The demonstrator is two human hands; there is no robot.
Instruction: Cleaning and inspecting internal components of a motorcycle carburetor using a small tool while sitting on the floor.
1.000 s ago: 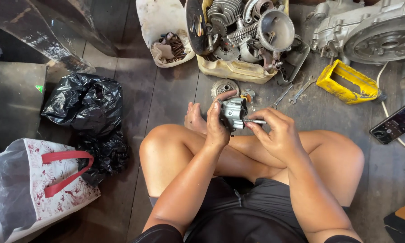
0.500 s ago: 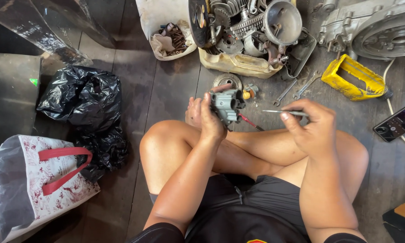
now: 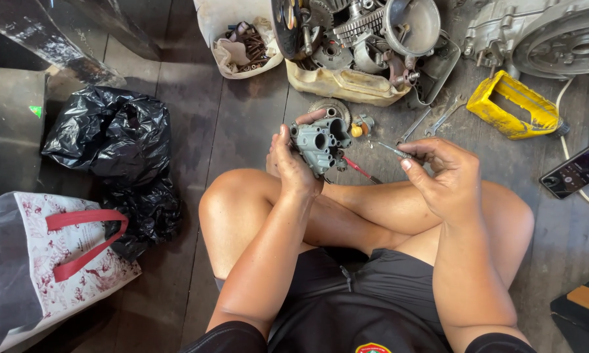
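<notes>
Two bare hands work above crossed legs on the wooden floor (image 3: pixel 242 137). Left hand (image 3: pixel 293 167), fingers closed, grips a grey carburetor body (image 3: pixel 320 142) upright. Right hand (image 3: pixel 441 175) pinches a thin metal tool (image 3: pixel 392 150), just beside the carburetor.

bare floorboards (image 3: pixel 242 124) left, parts tub (image 3: pixel 346 82) and wrenches (image 3: pixel 432 121) crowding ahead

The right hand (image 3: pixel 441 173), which a second ago sat against the grey carburettor body (image 3: pixel 320 144), is now drawn off to the right with the thin metal tool (image 3: pixel 394 150) pinched in its fingers (image 3: pixel 409 160). The left hand (image 3: pixel 294 170) has lifted the body slightly higher.
</notes>
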